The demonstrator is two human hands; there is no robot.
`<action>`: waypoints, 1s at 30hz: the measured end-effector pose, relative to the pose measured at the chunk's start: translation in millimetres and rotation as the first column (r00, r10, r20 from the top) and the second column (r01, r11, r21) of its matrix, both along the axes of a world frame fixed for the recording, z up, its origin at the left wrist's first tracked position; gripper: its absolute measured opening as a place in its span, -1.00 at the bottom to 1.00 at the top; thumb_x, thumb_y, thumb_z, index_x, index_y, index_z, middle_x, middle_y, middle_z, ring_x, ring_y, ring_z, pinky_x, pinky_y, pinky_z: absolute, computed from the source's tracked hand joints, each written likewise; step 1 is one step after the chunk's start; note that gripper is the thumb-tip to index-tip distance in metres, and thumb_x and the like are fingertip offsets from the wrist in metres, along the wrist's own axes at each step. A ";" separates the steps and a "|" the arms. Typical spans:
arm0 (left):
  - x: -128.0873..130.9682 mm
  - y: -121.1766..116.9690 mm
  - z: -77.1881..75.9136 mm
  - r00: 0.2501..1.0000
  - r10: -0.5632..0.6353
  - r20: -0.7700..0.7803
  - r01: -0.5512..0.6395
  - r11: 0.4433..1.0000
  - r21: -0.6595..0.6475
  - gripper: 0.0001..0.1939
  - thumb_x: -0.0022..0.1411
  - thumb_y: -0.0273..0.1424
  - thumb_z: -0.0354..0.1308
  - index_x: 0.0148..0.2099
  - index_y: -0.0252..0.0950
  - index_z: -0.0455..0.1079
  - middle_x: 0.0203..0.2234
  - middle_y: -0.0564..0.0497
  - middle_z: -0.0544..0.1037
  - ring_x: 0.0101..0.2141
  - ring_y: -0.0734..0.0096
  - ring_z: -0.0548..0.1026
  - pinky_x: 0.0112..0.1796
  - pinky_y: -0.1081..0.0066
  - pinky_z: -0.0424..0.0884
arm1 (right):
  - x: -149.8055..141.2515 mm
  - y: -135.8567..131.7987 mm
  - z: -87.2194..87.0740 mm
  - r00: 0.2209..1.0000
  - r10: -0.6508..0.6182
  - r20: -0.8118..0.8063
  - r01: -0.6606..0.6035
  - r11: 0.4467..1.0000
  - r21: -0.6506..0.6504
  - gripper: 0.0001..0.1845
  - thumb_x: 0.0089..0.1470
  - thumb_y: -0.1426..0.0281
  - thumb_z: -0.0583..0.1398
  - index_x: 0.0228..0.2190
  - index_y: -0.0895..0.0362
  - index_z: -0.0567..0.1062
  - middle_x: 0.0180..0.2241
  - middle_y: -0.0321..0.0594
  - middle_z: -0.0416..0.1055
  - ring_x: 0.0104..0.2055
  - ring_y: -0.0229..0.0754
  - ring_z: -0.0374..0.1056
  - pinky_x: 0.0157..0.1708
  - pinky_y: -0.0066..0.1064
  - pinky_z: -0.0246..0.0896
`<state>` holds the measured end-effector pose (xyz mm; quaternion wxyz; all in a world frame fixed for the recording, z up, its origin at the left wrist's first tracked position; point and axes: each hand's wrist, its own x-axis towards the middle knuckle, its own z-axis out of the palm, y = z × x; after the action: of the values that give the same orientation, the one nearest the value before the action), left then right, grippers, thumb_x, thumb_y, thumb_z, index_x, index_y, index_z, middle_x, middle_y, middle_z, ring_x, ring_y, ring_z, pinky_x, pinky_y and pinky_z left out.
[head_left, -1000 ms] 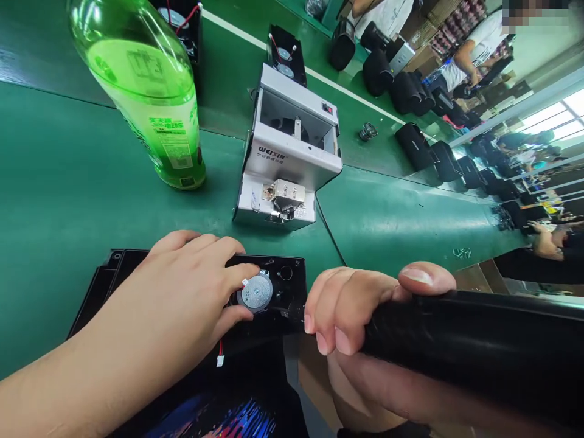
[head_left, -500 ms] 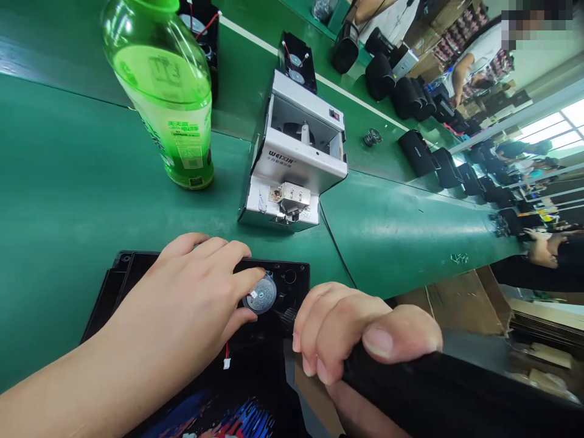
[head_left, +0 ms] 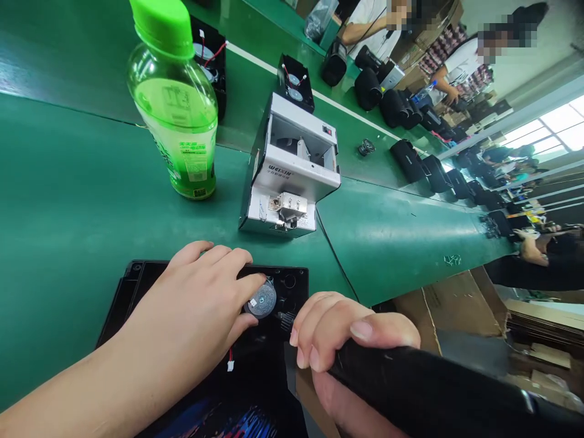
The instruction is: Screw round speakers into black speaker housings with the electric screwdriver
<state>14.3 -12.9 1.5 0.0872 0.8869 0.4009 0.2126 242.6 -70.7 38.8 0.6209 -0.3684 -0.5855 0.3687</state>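
Note:
My left hand (head_left: 205,298) lies over a black plastic housing (head_left: 298,280). Its thumb and index finger rest on either side of a round silver-backed speaker (head_left: 262,301) in that housing, while the other fingers reach to the far rim. A red-and-black lead with a white plug (head_left: 230,365) hangs out below the palm. In my right hand (head_left: 342,331), fingers wrapped round it, is a thick black electric screwdriver (head_left: 410,377). Its ribbed front end (head_left: 286,320) points at the housing beside the speaker; the very tip cannot be made out.
A grey screw-feeding machine (head_left: 289,170) stands behind the housing, its cable running right. To its left is a green drink bottle (head_left: 182,121). Further back are another housing (head_left: 294,85) with speakers and a small loose speaker (head_left: 366,147). A cardboard box (head_left: 469,304) sits at the right, and people work beyond.
The view has tilted a little, so the bottle and machine appear lower. My right hand and the screwdriver have shifted slightly left; my left hand keeps its hold by the speaker.

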 end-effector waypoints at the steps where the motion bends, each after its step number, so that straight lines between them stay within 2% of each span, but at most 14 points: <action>1: -0.1 -0.3 -1.6 1.000 0.002 0.000 -0.002 1.000 -0.002 -0.54 0.13 -0.42 0.73 0.08 -0.07 0.83 0.05 -0.06 0.84 -0.03 -0.16 0.82 0.11 -0.26 0.62 | -2.5 1.5 0.0 0.999 -0.027 -0.029 0.028 0.999 0.031 -0.69 0.76 -0.01 0.33 0.21 -0.21 0.83 -0.47 -0.44 0.64 -0.55 -0.14 0.53 -0.39 -0.20 0.66; 3: -0.7 -0.5 -5.3 1.000 0.004 0.004 -0.004 1.000 0.002 -0.55 0.18 -0.40 0.71 0.12 -0.05 0.83 0.10 -0.06 0.84 0.02 -0.17 0.83 0.20 -0.28 0.62 | -2.8 7.0 6.4 0.997 -0.036 -0.074 0.036 0.999 0.006 -0.44 0.70 -0.26 0.31 0.24 -0.15 0.85 -0.45 -0.38 0.66 -0.53 -0.10 0.55 -0.40 -0.17 0.66; 5: -2.0 0.0 -8.5 1.000 0.000 0.025 0.000 1.000 0.025 -0.55 0.25 -0.39 0.67 0.17 -0.04 0.83 0.18 -0.09 0.85 0.10 -0.20 0.83 0.30 -0.31 0.61 | 2.8 17.6 22.8 0.991 -0.005 -0.134 -0.001 0.999 -0.044 -0.28 0.56 -0.42 0.34 0.26 -0.17 0.86 -0.45 -0.39 0.66 -0.55 -0.10 0.54 -0.44 -0.21 0.62; 7: -3.4 0.9 -10.1 0.998 -0.016 0.066 0.013 0.998 0.056 -0.58 0.35 -0.39 0.61 0.22 -0.03 0.82 0.26 -0.12 0.85 0.17 -0.21 0.83 0.34 -0.33 0.60 | 10.1 35.1 45.9 0.985 0.029 -0.172 -0.039 0.998 -0.053 -0.27 0.54 -0.43 0.36 0.27 -0.17 0.85 -0.44 -0.39 0.66 -0.55 -0.11 0.53 -0.46 -0.22 0.60; 9: -4.8 0.6 -9.2 0.993 -0.041 0.111 0.031 0.995 0.091 -0.66 0.47 -0.41 0.51 0.22 -0.01 0.83 0.28 -0.15 0.85 0.20 -0.19 0.83 0.33 -0.33 0.60 | 12.6 60.2 67.3 0.985 0.041 -0.167 -0.040 0.999 0.009 -0.31 0.54 -0.43 0.37 0.21 -0.18 0.84 -0.43 -0.38 0.65 -0.55 -0.12 0.52 -0.46 -0.22 0.58; 11: -5.5 -2.9 -6.2 0.988 -0.044 0.148 0.023 0.990 0.141 -0.73 0.57 -0.44 0.39 0.15 -0.02 0.84 0.29 -0.15 0.85 0.23 -0.16 0.81 0.33 -0.29 0.59 | 7.0 90.7 78.8 0.991 0.031 -0.132 -0.017 0.995 0.101 -0.33 0.50 -0.46 0.38 0.09 -0.19 0.81 -0.44 -0.38 0.61 -0.52 -0.11 0.53 -0.46 -0.22 0.57; 14: -3.0 -15.4 -1.7 0.980 -0.006 0.199 -0.034 0.980 0.197 -0.67 0.67 -0.49 0.23 0.06 -0.06 0.84 0.20 -0.11 0.89 0.16 -0.02 0.77 0.28 -0.10 0.55 | -9.9 134.0 74.1 0.994 0.031 -0.108 -0.005 0.972 0.237 -0.23 0.37 -0.59 0.37 -0.05 -0.18 0.74 -0.49 -0.43 0.57 -0.58 -0.13 0.46 -0.54 -0.26 0.45; 17: 5.1 -33.6 -4.8 0.974 0.009 0.225 -0.060 0.973 0.221 -0.57 0.83 -0.39 0.14 -0.03 -0.08 0.83 -0.06 0.02 0.90 -0.04 0.16 0.73 0.11 0.06 0.51 | -20.0 158.1 60.8 0.991 0.103 -0.086 -0.081 0.971 0.224 -0.16 0.20 -0.63 0.45 -0.08 -0.15 0.74 -0.53 -0.46 0.58 -0.63 -0.13 0.37 -0.61 -0.27 0.33; 19: 11.2 -46.4 -12.6 0.974 0.037 0.224 -0.096 0.961 0.259 -0.41 0.94 -0.32 -0.01 -0.06 -0.12 0.84 -0.10 0.03 0.91 -0.08 0.20 0.73 0.11 0.08 0.49 | -19.1 162.8 56.9 0.990 0.112 -0.085 -0.097 0.981 0.169 -0.14 0.21 -0.60 0.47 -0.01 -0.12 0.76 -0.52 -0.45 0.60 -0.62 -0.13 0.39 -0.60 -0.27 0.35; 22: 14.5 -64.5 -27.8 0.972 0.092 0.215 -0.155 0.942 0.299 -0.31 0.99 -0.18 -0.12 0.03 -0.19 0.86 0.04 -0.06 0.95 0.03 0.17 0.79 0.22 0.09 0.49 | -12.8 160.9 60.1 0.991 0.066 -0.114 -0.051 0.990 0.135 -0.14 0.29 -0.58 0.44 0.07 -0.10 0.74 -0.50 -0.47 0.58 -0.60 -0.18 0.43 -0.57 -0.33 0.39; 24: 11.4 -74.5 -35.6 0.979 0.099 0.177 -0.150 0.941 0.302 -0.48 0.96 -0.19 0.04 0.14 -0.20 0.86 0.16 -0.08 0.95 0.10 0.15 0.81 0.28 0.10 0.50 | -9.3 155.7 65.4 0.990 0.045 -0.134 -0.030 0.993 0.111 -0.16 0.28 -0.57 0.47 0.06 -0.12 0.73 -0.49 -0.48 0.59 -0.60 -0.18 0.44 -0.56 -0.34 0.42; 26: 6.2 -81.3 -39.8 0.988 0.088 0.128 -0.124 0.943 0.309 -0.68 0.86 -0.32 0.21 0.24 -0.18 0.84 0.23 -0.07 0.94 0.11 0.15 0.81 0.28 0.11 0.53 | -7.0 145.8 71.2 0.990 0.061 -0.129 -0.055 0.997 0.050 -0.19 0.24 -0.53 0.53 0.03 -0.12 0.76 -0.50 -0.46 0.63 -0.60 -0.14 0.48 -0.56 -0.31 0.45; 28: 1.7 -84.2 -40.5 0.992 0.078 0.101 -0.106 0.944 0.312 -0.71 0.77 -0.40 0.27 0.26 -0.17 0.82 0.27 -0.07 0.93 0.06 0.15 0.80 0.23 0.11 0.56 | -4.9 130.7 76.3 0.988 0.084 -0.127 -0.086 0.996 -0.013 -0.24 0.27 -0.49 0.56 0.03 -0.13 0.81 -0.51 -0.42 0.66 -0.60 -0.10 0.49 -0.56 -0.27 0.47; 30: -0.6 -84.0 -38.6 0.993 0.064 0.095 -0.088 0.959 0.268 -0.70 0.75 -0.42 0.26 0.27 -0.18 0.82 0.31 -0.09 0.91 0.04 0.15 0.78 0.17 0.12 0.57 | -2.7 112.4 79.5 0.986 0.085 -0.144 -0.087 0.996 -0.007 -0.32 0.39 -0.44 0.51 0.07 -0.14 0.86 -0.49 -0.39 0.66 -0.58 -0.11 0.48 -0.52 -0.22 0.52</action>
<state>13.8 -96.9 -37.0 -0.0265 0.8645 0.3976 0.3065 239.9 41.7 118.3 0.6426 -0.3193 -0.5523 0.4244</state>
